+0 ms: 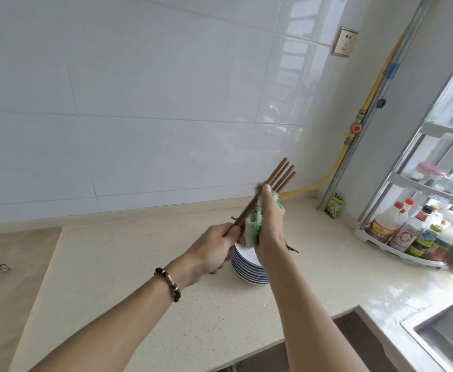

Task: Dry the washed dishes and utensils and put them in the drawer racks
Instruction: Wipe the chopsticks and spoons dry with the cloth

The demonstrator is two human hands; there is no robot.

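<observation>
Above the table [166,264], mid-scene: brown chopsticks [279,178], bundled, tilted up toward the far right. Left hand [214,251]: fingers clamped on the lower ends. Right hand [269,226]: fingers clamped on a green-and-white cloth [252,226] wrapped round the chopsticks' middle. Below the hands: stack of plates [247,269] standing on the table. Far right: rack of bottles [408,234].

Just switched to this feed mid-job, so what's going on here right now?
A person is drying a bundle of chopsticks over the counter. The left hand holds their lower ends, while the right hand wraps a green and white cloth around the middle. A stack of plates sits on the counter just below the hands.
</observation>
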